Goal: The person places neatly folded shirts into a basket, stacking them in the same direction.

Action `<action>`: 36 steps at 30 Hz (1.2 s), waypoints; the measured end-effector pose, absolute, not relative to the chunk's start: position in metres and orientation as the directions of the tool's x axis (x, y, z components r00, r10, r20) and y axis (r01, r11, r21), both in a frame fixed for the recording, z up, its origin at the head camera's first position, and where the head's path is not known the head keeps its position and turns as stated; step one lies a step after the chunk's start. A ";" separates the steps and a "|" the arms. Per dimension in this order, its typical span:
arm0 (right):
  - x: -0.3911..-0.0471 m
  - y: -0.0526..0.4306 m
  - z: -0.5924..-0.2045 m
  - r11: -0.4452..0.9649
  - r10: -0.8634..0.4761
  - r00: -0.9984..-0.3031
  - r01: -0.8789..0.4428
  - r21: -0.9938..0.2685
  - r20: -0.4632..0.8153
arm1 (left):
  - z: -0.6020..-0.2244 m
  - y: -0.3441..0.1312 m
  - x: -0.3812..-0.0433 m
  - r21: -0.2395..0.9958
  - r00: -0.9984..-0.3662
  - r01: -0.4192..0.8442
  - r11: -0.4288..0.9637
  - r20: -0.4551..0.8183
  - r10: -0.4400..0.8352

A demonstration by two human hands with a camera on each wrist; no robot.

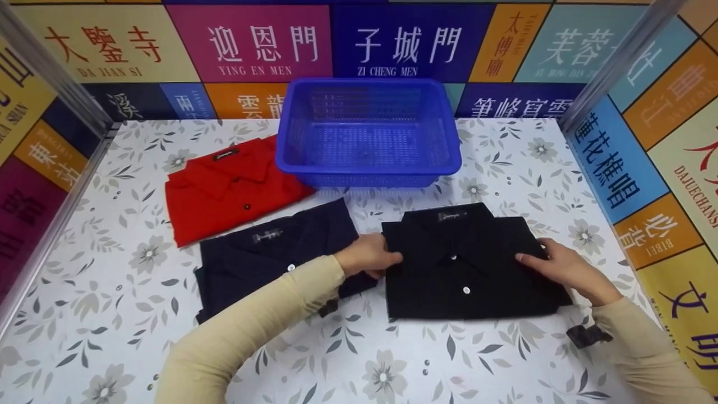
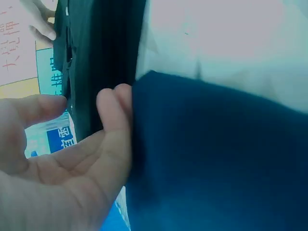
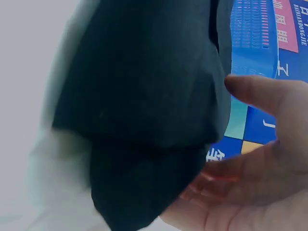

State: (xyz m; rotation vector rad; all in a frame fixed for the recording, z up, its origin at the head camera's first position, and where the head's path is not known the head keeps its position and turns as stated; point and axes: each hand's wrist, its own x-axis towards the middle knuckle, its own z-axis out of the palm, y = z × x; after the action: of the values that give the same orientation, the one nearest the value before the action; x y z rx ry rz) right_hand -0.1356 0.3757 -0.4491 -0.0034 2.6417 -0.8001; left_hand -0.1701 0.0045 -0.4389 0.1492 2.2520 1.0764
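Black folded shirt [image 1: 474, 269] between both hands [image 1: 367, 255] [image 1: 569, 270]

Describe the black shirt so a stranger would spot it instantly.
On the flowered table, find the blue basket at the back. In front of it, toward the right, is the folded black shirt, between the left hand and the right hand. It sits farthest right and is black, unlike the navy shirt and the red shirt to its left.

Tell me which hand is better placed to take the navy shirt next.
Probably the left hand, close beside the navy shirt; the right hand is at the right edge of the black shirt.
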 end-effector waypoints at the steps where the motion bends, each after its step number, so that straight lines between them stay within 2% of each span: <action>1: -0.136 0.375 -0.449 0.814 -0.106 -0.920 0.138 -0.565 -0.377 | -0.439 0.006 -0.170 0.750 -0.784 -0.206 0.628 -0.510 0.353; 7: -0.139 0.369 -0.453 0.660 -0.117 -0.886 0.268 -0.702 -0.448 | -0.443 0.012 -0.164 0.790 -0.740 -0.435 0.432 -0.587 0.328; 10: -0.139 0.367 -0.456 0.633 -0.106 -0.898 0.271 -0.725 -0.428 | -0.446 0.014 -0.159 0.806 -0.751 -0.465 0.365 -0.578 0.319; 17: -0.134 0.365 -0.459 0.581 -0.086 -0.932 0.241 -0.777 -0.353 | -0.454 0.022 -0.154 0.851 -0.805 -0.409 0.330 -0.507 0.308; 23: -0.137 0.365 -0.464 0.334 -0.089 -0.914 0.348 -0.876 -0.397 | -0.460 0.023 -0.154 0.888 -0.844 -0.360 0.285 -0.440 0.307; 28: -0.140 0.368 -0.464 0.133 -0.132 -0.879 0.441 -0.887 -0.457 | -0.457 0.022 -0.155 0.905 -0.856 -0.335 0.261 -0.408 0.316; 31: -0.141 0.368 -0.462 0.062 -0.154 -0.867 0.471 -0.880 -0.474 | -0.456 0.021 -0.155 0.923 -0.867 -0.321 0.215 -0.377 0.325; 36: -0.139 0.365 -0.461 -0.003 -0.182 -0.890 0.425 -0.905 -0.417 | -0.453 0.018 -0.153 0.931 -0.861 -0.326 0.162 -0.363 0.356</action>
State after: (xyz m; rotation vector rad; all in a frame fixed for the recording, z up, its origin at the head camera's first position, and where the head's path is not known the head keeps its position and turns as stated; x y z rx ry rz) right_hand -0.1392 0.3652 -0.4612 0.2496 1.8633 -1.9463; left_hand -0.1528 0.0179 -0.4532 0.0286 1.9342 1.7499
